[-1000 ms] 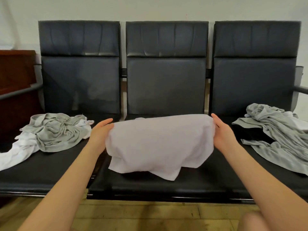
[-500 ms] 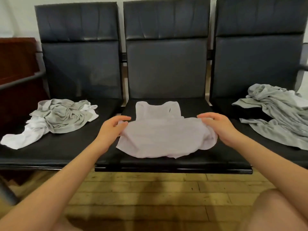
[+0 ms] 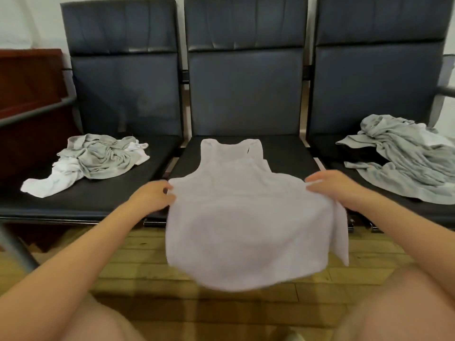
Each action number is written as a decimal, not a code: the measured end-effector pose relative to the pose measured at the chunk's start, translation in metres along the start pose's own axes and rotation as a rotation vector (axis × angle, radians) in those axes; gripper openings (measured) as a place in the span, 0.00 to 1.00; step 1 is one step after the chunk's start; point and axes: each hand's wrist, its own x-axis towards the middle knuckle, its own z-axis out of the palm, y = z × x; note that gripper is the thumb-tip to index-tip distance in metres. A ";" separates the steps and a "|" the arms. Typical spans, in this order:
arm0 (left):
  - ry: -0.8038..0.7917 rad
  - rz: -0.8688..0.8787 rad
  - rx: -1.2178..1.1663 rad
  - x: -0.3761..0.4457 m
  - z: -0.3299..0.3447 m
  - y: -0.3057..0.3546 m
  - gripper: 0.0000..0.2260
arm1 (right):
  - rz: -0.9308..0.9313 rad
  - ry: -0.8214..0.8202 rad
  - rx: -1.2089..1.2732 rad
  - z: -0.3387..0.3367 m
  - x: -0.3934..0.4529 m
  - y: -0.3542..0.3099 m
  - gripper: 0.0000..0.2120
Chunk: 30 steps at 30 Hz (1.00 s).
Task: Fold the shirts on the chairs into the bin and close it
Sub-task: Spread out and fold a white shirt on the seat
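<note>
Three black padded chairs [image 3: 243, 94] joined in a row across the upper half of the frame, backs against a pale wall. Spread on the middle seat, a pale lilac tank top [image 3: 246, 217], neck and straps toward the chair back at centre frame, lower half hanging off the seat's front edge over the wooden floor [image 3: 147, 274] toward the bottom of the frame. Somewhat blurred at the hem.

Left hand [image 3: 154, 196] at the shirt's left side seam, centre left of the frame: grip narrow, fingers and thumb curled onto the cloth edge, pinching it. Right hand [image 3: 334, 185] at the shirt's right side seam, centre right: grip likewise narrow, fingertips bent down onto a bunched fold of the fabric and holding it. Both forearms reaching in from the lower corners; bare knees at the bottom edge.

On the left seat, a crumpled heap of grey and white shirts [image 3: 93, 163], one white piece trailing toward the seat's front left. On the right seat, a loose pile of grey shirts [image 3: 403, 156], partly cut off by the right edge of the frame. Well apart from the tank top, both heaps.

At the far left, dark red-brown wooden furniture [image 3: 29, 107] behind a grey metal armrest [image 3: 37, 114].

No readable writing, brand or label on any garment or chair.
</note>
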 end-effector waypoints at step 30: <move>0.339 -0.012 -0.540 0.147 0.021 0.008 0.08 | -0.049 0.190 0.030 0.042 0.160 -0.028 0.07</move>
